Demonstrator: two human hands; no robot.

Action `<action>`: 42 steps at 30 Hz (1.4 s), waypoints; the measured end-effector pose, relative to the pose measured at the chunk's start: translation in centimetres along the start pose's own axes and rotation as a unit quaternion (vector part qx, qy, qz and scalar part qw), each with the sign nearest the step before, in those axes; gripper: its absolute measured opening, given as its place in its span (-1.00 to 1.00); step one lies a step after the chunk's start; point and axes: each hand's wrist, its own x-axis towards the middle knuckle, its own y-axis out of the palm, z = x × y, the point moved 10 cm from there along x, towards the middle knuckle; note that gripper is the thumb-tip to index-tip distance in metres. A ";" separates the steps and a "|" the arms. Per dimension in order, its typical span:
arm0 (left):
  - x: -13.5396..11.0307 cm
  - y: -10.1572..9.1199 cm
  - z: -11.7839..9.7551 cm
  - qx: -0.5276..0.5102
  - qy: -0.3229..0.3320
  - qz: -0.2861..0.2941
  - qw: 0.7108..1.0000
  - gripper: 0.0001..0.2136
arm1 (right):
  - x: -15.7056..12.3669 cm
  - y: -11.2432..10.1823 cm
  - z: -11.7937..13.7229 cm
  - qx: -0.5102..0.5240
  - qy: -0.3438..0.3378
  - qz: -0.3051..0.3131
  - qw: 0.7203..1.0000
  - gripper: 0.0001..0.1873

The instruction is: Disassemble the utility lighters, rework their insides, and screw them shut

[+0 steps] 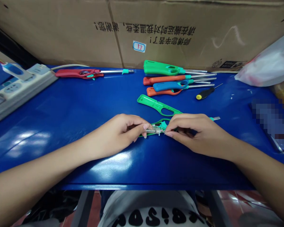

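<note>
My left hand (125, 130) pinches a small clear plastic fuel tank (153, 130) between thumb and fingers. At the tank's right end, the thumb and index finger of my right hand (198, 132) are pinched together; what they hold, if anything, is too small to make out. Beneath both hands lies a green lighter half (162, 121) with a teal trigger piece (164, 125), mostly hidden. Its metal tube end (217, 118) sticks out beyond my right hand. Just behind, a loose green handle shell (151, 101) lies with its hollow side up.
Several gas lighters in green (153, 67), orange (165, 79) and blue (168, 86) lie at the back, beside a black-and-yellow screwdriver (204, 94). A red lighter (75, 73) lies near the power strip (26, 83). A cardboard box (73, 34) closes the back; a plastic bag (267, 63) stands right.
</note>
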 end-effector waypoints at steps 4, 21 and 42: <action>0.0 0.1 -0.1 0.000 0.002 0.000 1.000 -0.69 | 0.0 0.0 0.2 -0.007 -0.003 0.000 1.000 -0.85; -0.1 -0.2 -1.1 0.049 0.068 -0.025 0.996 -0.72 | -0.2 0.4 0.4 -0.018 -0.017 0.021 0.999 -0.84; -0.3 0.0 -1.5 0.030 0.063 -0.034 0.997 -0.71 | -0.1 0.2 0.4 -0.011 -0.008 0.008 1.000 -0.83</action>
